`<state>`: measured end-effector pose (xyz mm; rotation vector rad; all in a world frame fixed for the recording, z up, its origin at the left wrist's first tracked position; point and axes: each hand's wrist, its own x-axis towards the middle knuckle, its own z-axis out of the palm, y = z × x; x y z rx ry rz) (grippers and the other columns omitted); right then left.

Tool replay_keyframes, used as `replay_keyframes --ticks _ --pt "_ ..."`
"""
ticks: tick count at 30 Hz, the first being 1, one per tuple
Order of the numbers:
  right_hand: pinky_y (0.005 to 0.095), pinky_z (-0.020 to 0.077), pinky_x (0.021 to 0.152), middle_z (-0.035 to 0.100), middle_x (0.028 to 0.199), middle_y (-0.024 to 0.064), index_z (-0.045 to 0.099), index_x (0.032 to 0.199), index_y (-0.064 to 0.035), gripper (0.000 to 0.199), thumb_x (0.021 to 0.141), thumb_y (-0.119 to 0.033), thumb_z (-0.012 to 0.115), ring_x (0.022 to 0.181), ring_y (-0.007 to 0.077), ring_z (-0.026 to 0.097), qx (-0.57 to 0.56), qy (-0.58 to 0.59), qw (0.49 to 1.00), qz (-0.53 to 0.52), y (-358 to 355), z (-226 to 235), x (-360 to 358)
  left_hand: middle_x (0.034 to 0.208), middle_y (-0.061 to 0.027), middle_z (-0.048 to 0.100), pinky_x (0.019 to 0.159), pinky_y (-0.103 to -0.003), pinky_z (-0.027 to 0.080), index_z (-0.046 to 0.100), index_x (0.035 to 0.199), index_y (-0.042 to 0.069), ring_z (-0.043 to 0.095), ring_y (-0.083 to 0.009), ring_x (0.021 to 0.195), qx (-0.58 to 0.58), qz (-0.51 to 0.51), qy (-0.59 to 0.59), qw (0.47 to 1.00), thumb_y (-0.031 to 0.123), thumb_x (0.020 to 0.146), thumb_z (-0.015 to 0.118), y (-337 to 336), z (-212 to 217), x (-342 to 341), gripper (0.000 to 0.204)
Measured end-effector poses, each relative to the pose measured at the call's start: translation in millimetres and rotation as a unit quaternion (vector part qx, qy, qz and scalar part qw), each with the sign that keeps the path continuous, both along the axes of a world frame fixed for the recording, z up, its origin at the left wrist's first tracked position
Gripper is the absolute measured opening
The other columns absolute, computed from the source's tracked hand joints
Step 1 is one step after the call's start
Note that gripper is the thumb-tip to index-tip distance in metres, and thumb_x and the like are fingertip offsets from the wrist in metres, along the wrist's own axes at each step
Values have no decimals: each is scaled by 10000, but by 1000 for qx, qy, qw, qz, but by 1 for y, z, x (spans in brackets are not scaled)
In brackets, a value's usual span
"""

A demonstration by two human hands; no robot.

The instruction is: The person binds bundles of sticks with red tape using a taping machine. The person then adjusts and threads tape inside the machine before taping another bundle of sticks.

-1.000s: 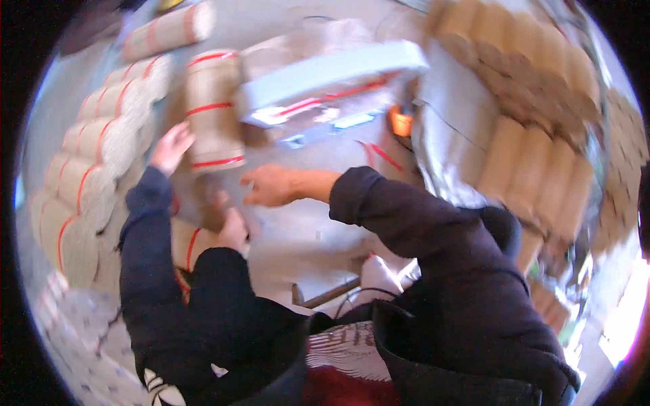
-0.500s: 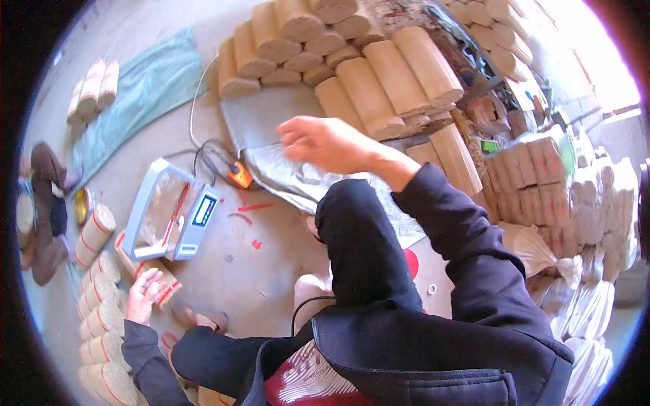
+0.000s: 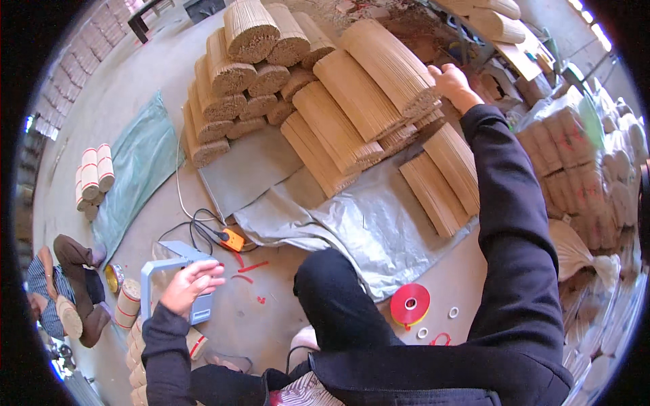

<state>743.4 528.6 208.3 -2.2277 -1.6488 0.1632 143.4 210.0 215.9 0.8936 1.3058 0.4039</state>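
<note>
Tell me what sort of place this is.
Probably a floor-level workshop for bundling thin sticks, perhaps incense. Big stick bundles are stacked on a grey tarp, finished rolls banded in red stand aside, and a red tape roll lies nearby.

Concrete floor [image 3: 135,88] carries grey tarp [image 3: 365,223], stick bundles [image 3: 352,101], red tape roll [image 3: 409,304].

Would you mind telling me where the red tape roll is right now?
In the head view, the red tape roll lies on the floor at lower right, just off the grey sheet, between the person's knee and right sleeve.

Right hand [image 3: 452,86] on stick bundle [image 3: 389,64], left hand [image 3: 191,285] on grey machine [image 3: 177,271].
</note>
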Motion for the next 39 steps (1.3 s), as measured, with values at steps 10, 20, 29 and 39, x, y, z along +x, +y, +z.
replay_keyframes --ticks 10,20,29,39 --pt "375 399 891 565 1175 187 544 1158 69 752 856 -608 425 1076 298 532 -58 86 994 -23 116 -37 31 1187 -128 539 882 -340 443 436 1238 17 576 -231 1047 -4 -32 -101 994 301 901 520 199 -97 154 449" --pt "320 401 905 605 1107 116 609 1126 -44 702 863 -649 368 1006 176 557 -186 281 940 62 146 -60 32 1140 -94 573 860 -349 460 467 1202 53 582 -229 1028 -32 24 -246 969 266 934 486 286 -137 200 343" --pt "361 388 930 604 1120 134 557 1185 -33 709 874 -636 351 1063 255 546 -134 -25 949 284 85 22 -78 1209 -126 501 894 -409 418 419 1230 72 543 -268 1032 -16 190 -334 923 328 904 532 335 -143 240 429" --pt "412 314 989 517 1216 158 425 1331 -68 864 804 -746 323 1149 229 455 -221 311 912 150 91 -9 -71 1174 -120 493 894 -482 365 346 1317 111 474 -249 1059 -13 205 -340 918 626 762 584 352 -141 290 794"
